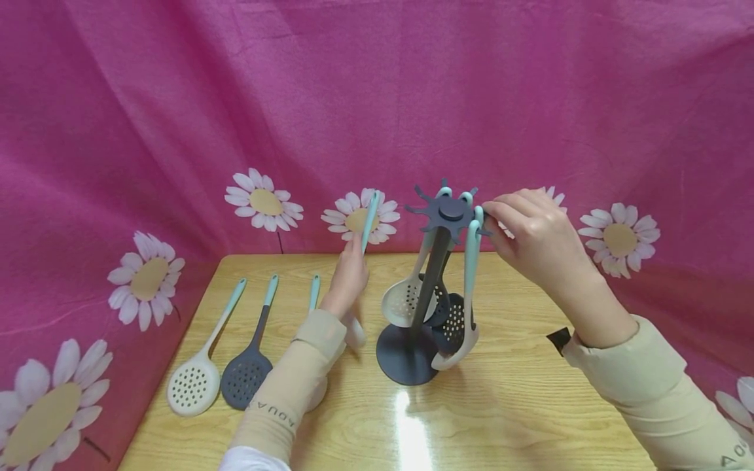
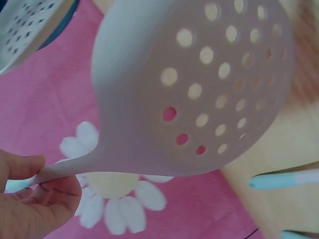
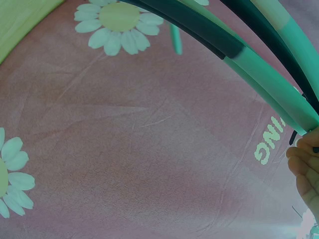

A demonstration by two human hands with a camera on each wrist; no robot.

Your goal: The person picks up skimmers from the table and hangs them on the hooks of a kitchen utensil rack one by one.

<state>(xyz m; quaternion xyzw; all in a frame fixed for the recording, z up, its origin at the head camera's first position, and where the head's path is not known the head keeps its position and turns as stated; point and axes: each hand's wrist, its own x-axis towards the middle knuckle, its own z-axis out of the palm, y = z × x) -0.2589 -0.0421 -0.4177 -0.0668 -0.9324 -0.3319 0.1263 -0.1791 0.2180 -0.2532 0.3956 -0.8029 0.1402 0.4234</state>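
Note:
My left hand grips a white skimmer by its handle; its mint end points up and its round perforated head shows large in the left wrist view. To the right, a dark utensil stand with radiating hooks rises from a round base. My right hand pinches a hook of the stand with thumb and fingertips, close to the hung handle ends. On the stand hang a white slotted spoon, a dark slotted spoon, a dark perforated turner and a white ladle.
On the wooden table, left of the stand, lie a white skimmer, a dark skimmer and a third mint-handled utensil partly covered by the left forearm. A pink daisy-print cloth hangs behind and at the sides.

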